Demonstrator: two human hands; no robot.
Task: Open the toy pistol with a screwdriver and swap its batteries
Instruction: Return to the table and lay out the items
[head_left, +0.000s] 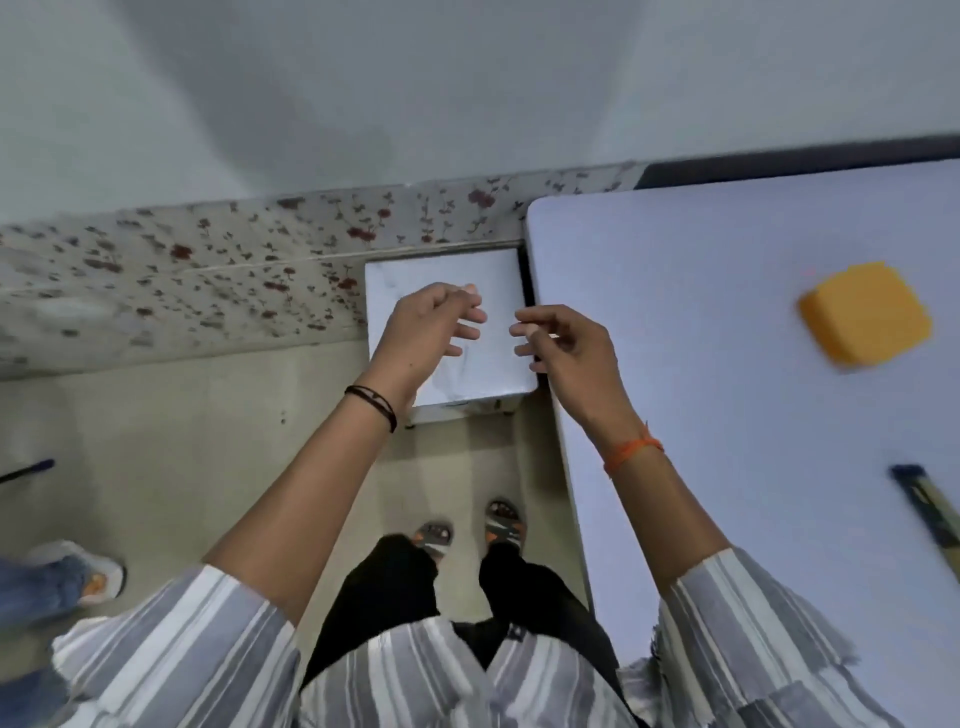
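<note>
Table (727, 364) fills the right side of the view, a pale lavender top with its left edge running from the far wall towards the person; everything else is placed from it. Left of its far corner and touching that edge stands a small white box or stool (447, 275) on the beige floor, backed by a floral-patterned strip (208, 260) along the wall. On the table's far right lies an orange box-like object (865, 314), blurred. Nearer the person, at the right rim of the table, a dark narrow item with a yellowish stripe (930, 504) runs lengthwise from far-left to near-right, cut off by the frame; it is too blurred to tell whether it is the screwdriver. No toy pistol can be made out. Left hand (431, 327) hangs in the air left of the table edge, over the white box, fingers loosely spread and holding nothing. Right hand (566, 343) hovers at the table's left edge, fingers loosely curled toward the left hand, nothing visibly in it.
</note>
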